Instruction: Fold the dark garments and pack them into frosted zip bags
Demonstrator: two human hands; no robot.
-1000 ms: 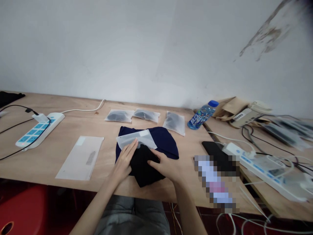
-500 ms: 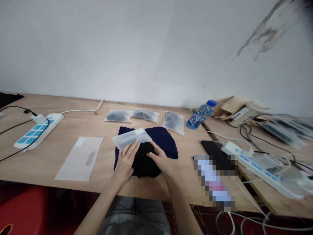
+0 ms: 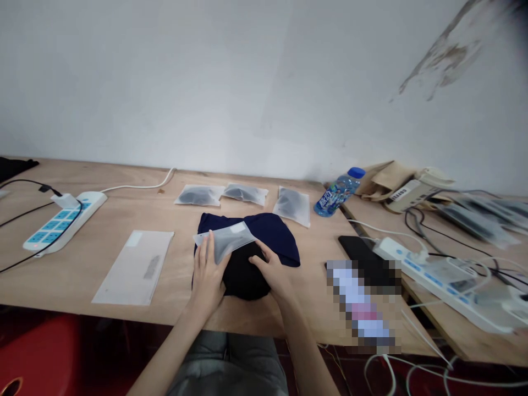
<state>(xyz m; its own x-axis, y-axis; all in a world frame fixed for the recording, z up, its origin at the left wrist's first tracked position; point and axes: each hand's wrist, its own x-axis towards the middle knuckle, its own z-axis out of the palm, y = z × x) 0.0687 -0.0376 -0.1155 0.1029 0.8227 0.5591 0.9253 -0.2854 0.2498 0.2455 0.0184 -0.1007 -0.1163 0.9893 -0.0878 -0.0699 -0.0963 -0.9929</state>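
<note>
A frosted plastic bag (image 3: pixel 231 240) with a white label lies slantwise over a black cloth (image 3: pixel 246 278). My left hand (image 3: pixel 208 278) grips the bag at its left end, fingers stretched over it and thumb at its lower edge. On the right side my right hand (image 3: pixel 273 274) is curled on the black cloth, thumb on top, fingertips touching the bag's right end. I cannot tell whether part of the cloth is inside the bag. Beneath both is a navy blue cloth (image 3: pixel 274 236), spread on the wooden table (image 3: pixel 185 220).
Several filled frosted bags (image 3: pixel 292 206) lie behind the cloth. A flat frosted bag (image 3: pixel 134 269) is at left, near a power strip (image 3: pixel 61 223). To the right are a blue-capped bottle (image 3: pixel 339 192), a black phone-like slab (image 3: pixel 363 256), a blurred-out object (image 3: pixel 361 308) and another power strip (image 3: pixel 441 286).
My left hand has shifted left and up along the bag, its fingers now spread over the left end. The bag has tilted and moved slightly right. My right hand has barely moved.
</note>
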